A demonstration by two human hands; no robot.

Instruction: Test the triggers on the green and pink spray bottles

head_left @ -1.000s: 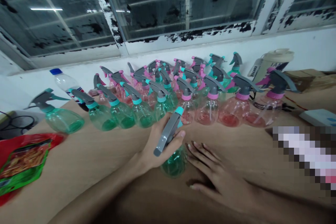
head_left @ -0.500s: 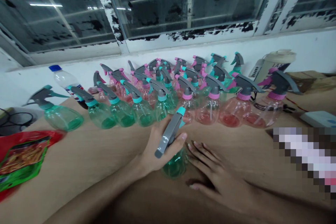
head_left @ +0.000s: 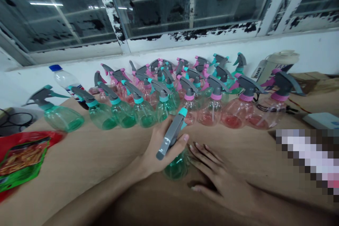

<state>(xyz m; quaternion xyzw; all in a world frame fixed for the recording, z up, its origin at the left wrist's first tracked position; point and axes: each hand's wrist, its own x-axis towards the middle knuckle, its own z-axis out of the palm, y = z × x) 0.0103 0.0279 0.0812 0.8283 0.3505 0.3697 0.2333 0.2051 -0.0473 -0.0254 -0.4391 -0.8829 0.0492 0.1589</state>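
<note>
Close to me stands a green see-through spray bottle (head_left: 176,167) with a grey and teal spray head. My left hand (head_left: 159,144) is wrapped round its neck, just under the head; part of the neck is hidden by the fingers. My right hand (head_left: 215,169) lies on the table to the right of the bottle, fingers stretched out and slightly apart, holding nothing. Its fingertips are close to the bottle's side; whether they touch it I cannot tell. Beyond both hands is a front row of spray bottles, green ones (head_left: 128,116) at left and pink ones (head_left: 233,114) at right.
More spray bottles crowd behind the front row, against the wall. A blue-capped plastic bottle (head_left: 63,77) stands back left, and a red and green food packet (head_left: 23,162) lies at the left. A cream container (head_left: 278,69) and a white box (head_left: 321,120) are at the right.
</note>
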